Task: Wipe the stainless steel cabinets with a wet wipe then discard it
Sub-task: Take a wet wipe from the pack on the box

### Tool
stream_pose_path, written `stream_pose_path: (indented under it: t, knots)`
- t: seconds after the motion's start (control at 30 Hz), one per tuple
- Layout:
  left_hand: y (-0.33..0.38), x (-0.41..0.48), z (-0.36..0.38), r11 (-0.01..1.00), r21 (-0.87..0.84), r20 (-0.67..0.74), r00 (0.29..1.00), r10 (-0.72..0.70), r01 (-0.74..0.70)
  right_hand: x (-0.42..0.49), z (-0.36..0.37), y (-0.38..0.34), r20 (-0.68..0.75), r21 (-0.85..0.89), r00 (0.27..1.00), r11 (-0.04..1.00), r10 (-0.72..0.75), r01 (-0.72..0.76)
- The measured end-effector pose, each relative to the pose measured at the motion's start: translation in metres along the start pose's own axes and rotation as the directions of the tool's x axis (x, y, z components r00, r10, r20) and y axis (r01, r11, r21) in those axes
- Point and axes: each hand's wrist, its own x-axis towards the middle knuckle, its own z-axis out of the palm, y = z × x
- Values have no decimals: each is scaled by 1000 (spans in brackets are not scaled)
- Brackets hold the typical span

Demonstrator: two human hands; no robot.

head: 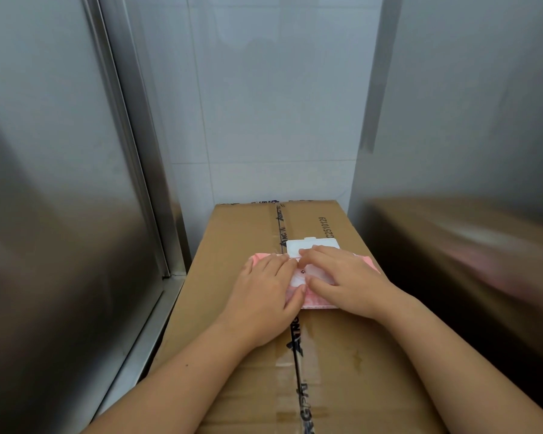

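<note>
A pink wet wipe pack [311,300] lies on top of a taped cardboard box [248,233]. Its white plastic lid [314,244] is flipped open toward the far side. My left hand [265,296] presses flat on the pack's left half, thumb at the middle. My right hand [345,278] rests on the right half, fingertips at the opening under the lid. Whether a wipe is pinched there is hidden by the fingers. One stainless steel cabinet [54,183] stands at the left and another [470,120] at the right.
White wall tiles [264,104] fill the gap behind the box. A metal ledge [148,333] runs along the foot of the left cabinet. The right cabinet's face reflects the box and the pink pack. Wet spots mark the box top near my wrists.
</note>
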Motion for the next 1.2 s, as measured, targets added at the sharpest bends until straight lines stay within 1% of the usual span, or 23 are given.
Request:
stream_pose_path:
  t: [0.23, 0.43, 0.57, 0.77, 0.9, 1.03, 1.1, 1.2]
  knots:
    - [-1, -2, 2, 1000, 20, 2, 1000, 0, 0, 5, 2, 1, 33, -10, 999, 1000, 19, -19]
    - [-3, -1, 4, 1000, 26, 25, 1000, 1, -2, 12, 1, 1, 101, -21, 995, 1000, 25, -23]
    - [-3, -2, 4, 999, 33, 38, 999, -3, 2, 12, 5, 3, 100, -19, 995, 1000, 11, -9]
    - [-4, -1, 5, 1000, 29, 45, 999, -3, 2, 13, 5, 4, 124, 29, 992, 1000, 2, -5]
    - [-4, -1, 5, 1000, 22, 52, 998, -20, 19, 15, 1, 2, 135, 60, 991, 998, 24, -32]
    - [-3, -1, 5, 1000, 8, 44, 999, -23, 23, 20, 2, 0, 92, 68, 994, 996, 55, -61]
    - [-3, -2, 5, 1000, 3, 42, 999, -26, 25, 21, 2, -1, 77, 100, 995, 992, 63, -71]
    - [-4, -2, 5, 1000, 2, 51, 998, -28, 28, 19, -1, 1, 94, 166, 995, 985, 37, -53]
